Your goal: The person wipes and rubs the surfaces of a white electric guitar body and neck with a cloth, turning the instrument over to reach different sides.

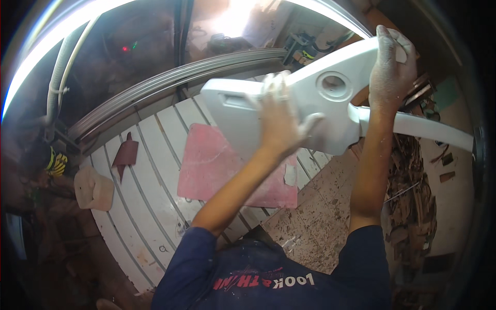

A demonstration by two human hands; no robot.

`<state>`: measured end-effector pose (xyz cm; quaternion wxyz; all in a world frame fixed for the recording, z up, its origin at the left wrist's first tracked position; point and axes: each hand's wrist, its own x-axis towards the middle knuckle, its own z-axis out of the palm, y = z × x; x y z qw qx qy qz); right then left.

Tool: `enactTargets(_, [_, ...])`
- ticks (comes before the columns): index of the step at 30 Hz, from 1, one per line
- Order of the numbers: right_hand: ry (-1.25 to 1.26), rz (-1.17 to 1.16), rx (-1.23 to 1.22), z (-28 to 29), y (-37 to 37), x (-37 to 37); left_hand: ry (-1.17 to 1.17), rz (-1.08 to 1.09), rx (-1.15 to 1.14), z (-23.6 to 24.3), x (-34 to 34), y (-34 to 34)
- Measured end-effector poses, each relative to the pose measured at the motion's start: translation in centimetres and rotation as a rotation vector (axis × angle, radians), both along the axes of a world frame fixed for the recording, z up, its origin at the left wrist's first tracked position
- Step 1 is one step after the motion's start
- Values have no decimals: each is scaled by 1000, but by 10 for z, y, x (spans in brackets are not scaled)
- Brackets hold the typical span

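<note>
You're holding a white moulded panel (310, 111) up in the air, well above the slatted white work surface (155, 170), and it's tilting so its broad face is turning toward you. Your right hand (391, 64) is gripping the far upper edge, dusty fingers wrapped together over the rim, apparently carrying the weight and keeping the piece steady. Your left hand (281, 116) is pressing flat against the face near the middle, fingers close together with the thumb spread out to the side; I cannot tell whether anything is tucked under the palm. The panel is showing a round recess (334, 82) near your right hand and a long curved arm (423, 126) sweeping off to the right.

Down below, a pink rectangular pad (222, 165) is lying flat on the slats, seemingly as a cushion for the piece. A folded dark reddish sheet of sandpaper (125, 154) is resting to its left, and a small pale scrap (290, 174) is sitting at the pad's right edge. A beige block (94, 189) is perching off the left edge of the slats. No packages or signs are showing on the bench.
</note>
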<state>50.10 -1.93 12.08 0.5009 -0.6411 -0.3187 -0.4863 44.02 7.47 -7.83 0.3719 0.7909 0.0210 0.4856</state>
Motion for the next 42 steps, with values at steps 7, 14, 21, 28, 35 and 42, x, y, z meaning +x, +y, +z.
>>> enactTargets(7, [18, -52, -15, 2, 6, -6, -358, -9, 75, 70, 33, -47])
enactTargets(14, [51, -8, 20, 4, -26, 15, -243, 232, 190, -39, 64, -30])
enactTargets(21, [143, -59, 105, -5, -61, 34, -95, 212, -375, -152, 76, 21])
enactTargets(28, [103, -179, 42, -5, -77, 50, 235, 90, -704, -257, 78, -20])
enactTargets(35, [148, -147, 159, -10, -82, 49, -31, -98, -243, -118, 34, -160])
enactTargets(42, [159, -49, 177, -9, -81, 47, -58, -188, 309, -148, 29, -182])
